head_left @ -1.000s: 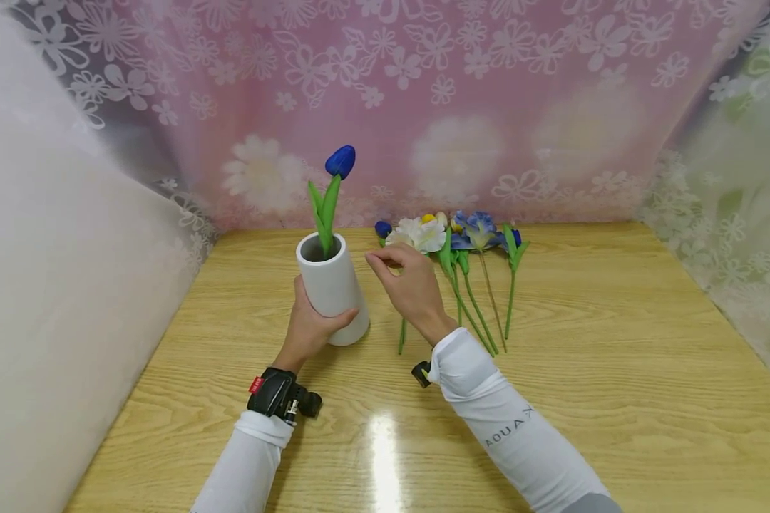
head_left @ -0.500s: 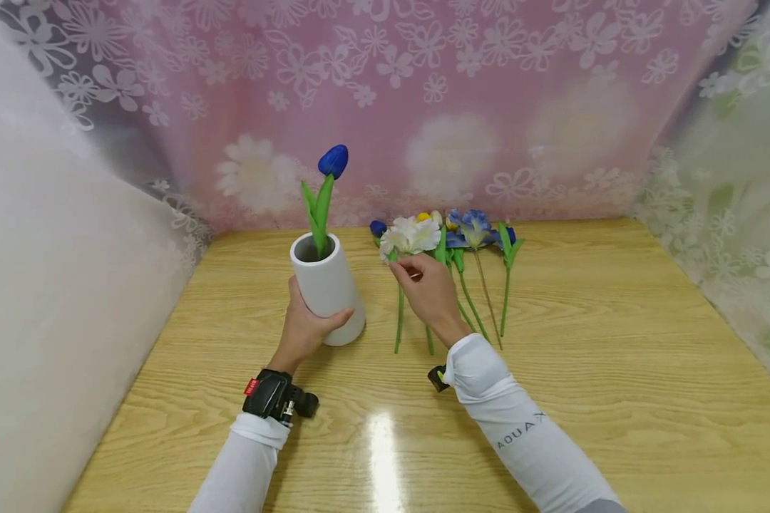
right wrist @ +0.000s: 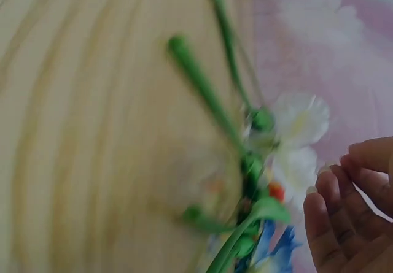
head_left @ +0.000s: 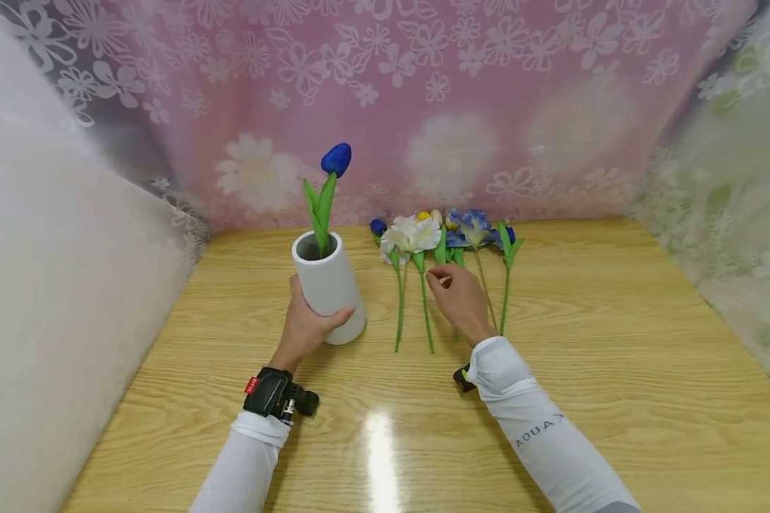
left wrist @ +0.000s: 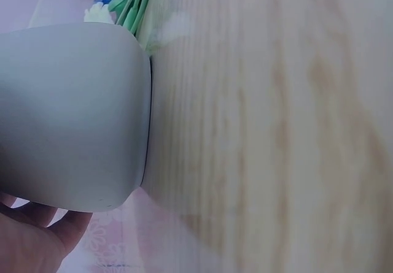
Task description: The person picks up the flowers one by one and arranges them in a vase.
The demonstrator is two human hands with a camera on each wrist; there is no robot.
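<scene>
My left hand [head_left: 304, 326] grips a white vase [head_left: 329, 288] around its lower body, thumb across the near side. A blue tulip [head_left: 336, 161] with green leaves stands in the vase's mouth. In the left wrist view the vase [left wrist: 67, 113] fills the left side, with fingers [left wrist: 70, 229] against it. My right hand [head_left: 460, 299] hovers over the laid-out stems, fingers loosely bent, holding nothing that I can see. Left of it lie a white flower [head_left: 412, 235] and a green stem [head_left: 427, 313]. The right wrist view has the hand [right wrist: 350, 218] beside the white petals [right wrist: 301, 119].
A blue iris-like flower [head_left: 473, 228] and a leafy green stem [head_left: 506, 285] lie at the right of the row. A small blue bud [head_left: 378, 227] lies at its left end. Behind the wooden table [head_left: 616, 342] hangs a pink floral curtain [head_left: 385, 107].
My right hand has moved right, away from the vase and across the flower stems, uncovering the white flower and stems beneath. The left hand still holds the vase in nearly the same place.
</scene>
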